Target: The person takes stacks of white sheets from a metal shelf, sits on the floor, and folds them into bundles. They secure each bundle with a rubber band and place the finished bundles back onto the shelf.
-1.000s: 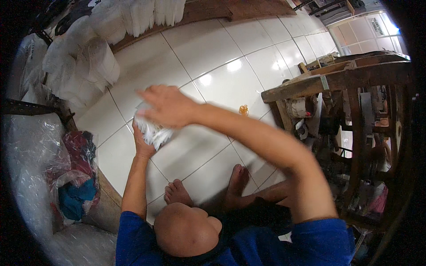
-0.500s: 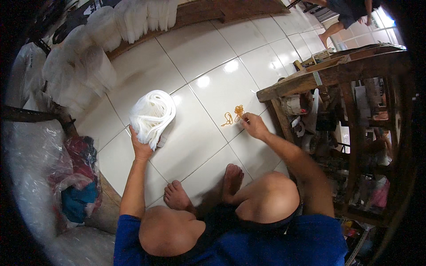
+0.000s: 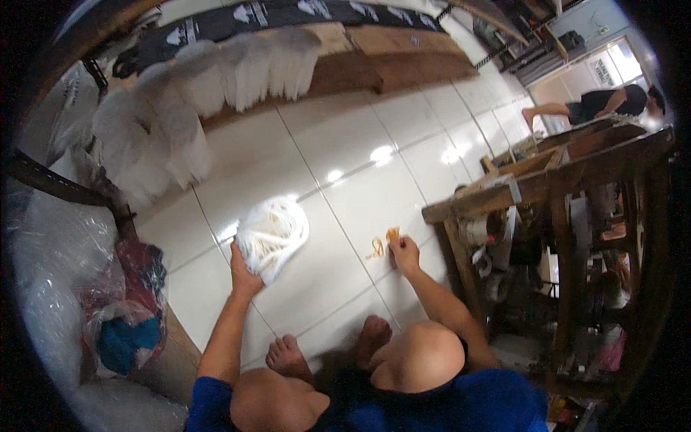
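R hand (image 3: 405,253): fingertips are pinched shut on small orange-yellow rubber bands (image 3: 392,234) lying on the white tiled floor (image 3: 360,194); a 2nd looped band (image 3: 376,248) is seen just to the L of the fingers, touching the tile. L hand (image 3: 245,275): fingers are curled round the near edge of a white bundle of thin plastic bags (image 3: 271,236), which is pressed flat to the floor; the bundle spreads away from the fingers, fwd and slightly R.

Handling, as judged: bundle is soft, light, slippery, likely to fan out unless gripped across the whole stack at the gathered end near the L palm. Bands are tiny and stretchy, best pinched w/ fingertips.

Further out: bare feet (image 3: 291,356) nearer the body than both hands; wooden workbench (image 3: 547,180) to the R of the R hand; stacks of white bags (image 3: 173,122) well beyond the L hand; clear sack of cloth (image 3: 122,317) L of the L forearm; another person (image 3: 597,104) far off, beyond the bench
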Motion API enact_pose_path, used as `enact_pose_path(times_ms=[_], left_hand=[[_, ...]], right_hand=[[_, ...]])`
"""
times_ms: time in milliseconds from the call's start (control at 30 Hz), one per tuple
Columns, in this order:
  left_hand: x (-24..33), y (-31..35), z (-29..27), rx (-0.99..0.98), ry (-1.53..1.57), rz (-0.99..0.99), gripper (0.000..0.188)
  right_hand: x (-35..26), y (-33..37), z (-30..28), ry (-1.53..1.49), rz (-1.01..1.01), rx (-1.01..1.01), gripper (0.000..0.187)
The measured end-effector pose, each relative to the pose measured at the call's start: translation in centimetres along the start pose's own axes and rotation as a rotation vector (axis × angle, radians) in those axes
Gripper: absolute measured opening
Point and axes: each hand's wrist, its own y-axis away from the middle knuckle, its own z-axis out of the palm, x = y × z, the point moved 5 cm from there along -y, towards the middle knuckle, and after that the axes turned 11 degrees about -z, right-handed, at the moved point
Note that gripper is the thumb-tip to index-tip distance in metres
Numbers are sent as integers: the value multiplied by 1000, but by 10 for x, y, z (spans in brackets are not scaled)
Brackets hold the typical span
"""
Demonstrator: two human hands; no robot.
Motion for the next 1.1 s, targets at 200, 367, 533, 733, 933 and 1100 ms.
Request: enact_pose_path(times_ms=[200, 367, 533, 733, 933, 1100], left_hand=[[-1, -15, 0, -90, 42, 4, 76], [60, -2, 0, 40, 70, 26, 77], [40, 11, 6, -72, 274, -136, 75], [47, 62, 21, -256, 406, -310, 69], [82, 97, 32, -416, 657, -469, 72], [102, 94, 15, -455, 601, -385, 78]], right_hand=[[-25, 4, -37, 105, -42, -225, 24], [-48, -2, -53, 209, -223, -335, 22], [-92, -4, -62, 297, -678, -203, 21], [-175, 7, -56, -207, -545, -402, 29], [-199, 27, -54, -598, -49, -805, 22], [-227, 39, -72, -922, -121, -771, 15]])
